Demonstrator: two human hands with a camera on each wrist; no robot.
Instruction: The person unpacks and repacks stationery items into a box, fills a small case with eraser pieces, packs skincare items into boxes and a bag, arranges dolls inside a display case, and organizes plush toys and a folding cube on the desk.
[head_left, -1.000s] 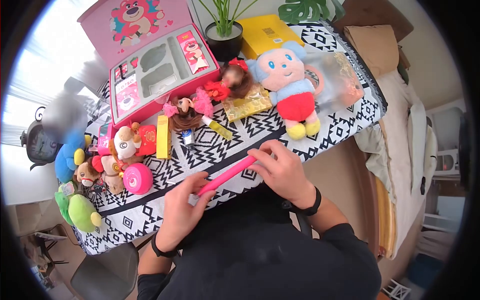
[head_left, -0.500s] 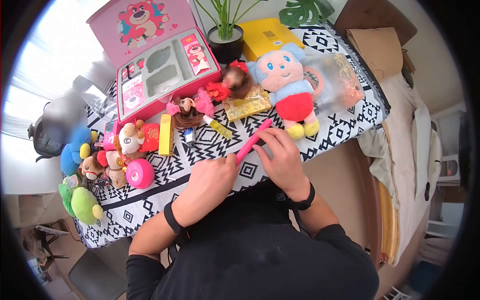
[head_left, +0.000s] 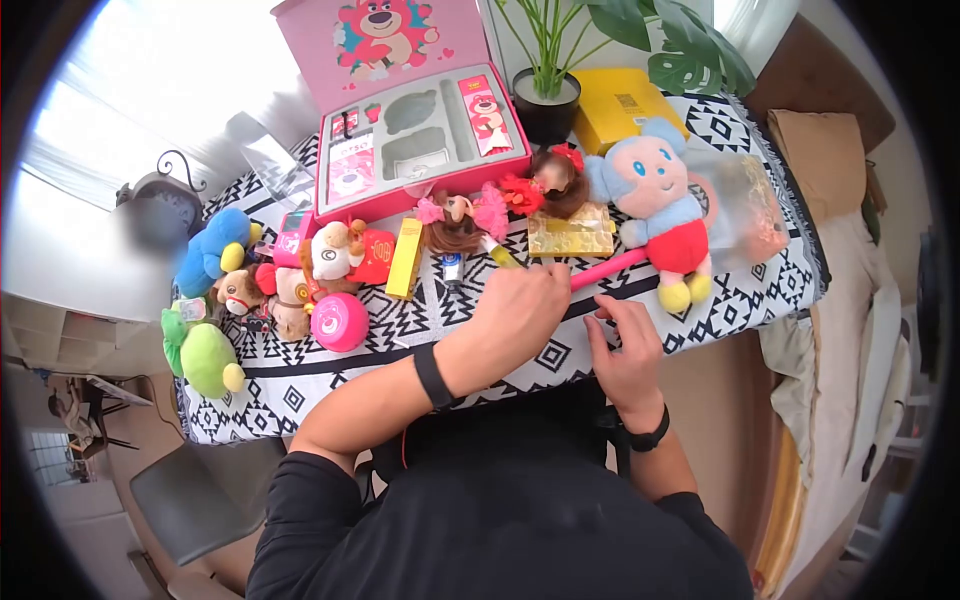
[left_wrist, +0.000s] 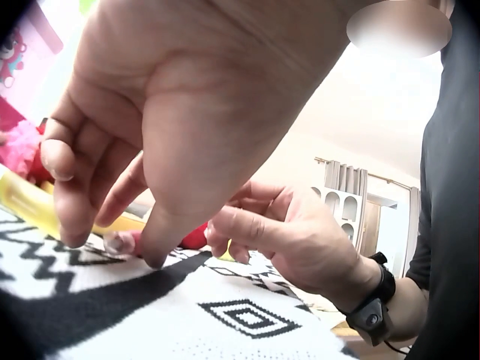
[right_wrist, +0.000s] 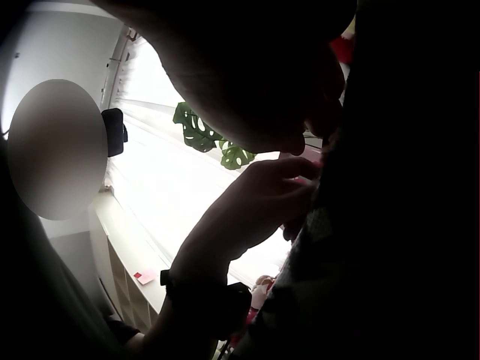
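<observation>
A slim bright pink stick (head_left: pixel 612 268) lies on the patterned cloth, its far end against the light-blue plush toy (head_left: pixel 680 245) in red shorts. My left hand (head_left: pixel 518 312) reaches over the near end, overlapping it in the head view. In the left wrist view its fingers (left_wrist: pixel 71 225) and thumb point down, spaced apart, with the stick's end (left_wrist: pixel 120 243) showing in the gap. Just behind that hand, a yellow tube (head_left: pixel 503 257) is partly covered. My right hand (head_left: pixel 628 350) hovers at the table's front edge below the stick, fingers loosely bent and holding nothing.
A pink bear gift box (head_left: pixel 420 190) stands lid up at the back, near a potted plant (head_left: pixel 548 110). Two dolls, a gold box (head_left: pixel 570 236) and a yellow box (head_left: pixel 405 258) lie before it. Several plush toys and a round pink case (head_left: pixel 340 322) sit at left.
The stick, earlier held between both hands near the front, has moved rightward to beside the plush toy. My left hand travelled along with it; the right hand drew back. The head view has shifted.
</observation>
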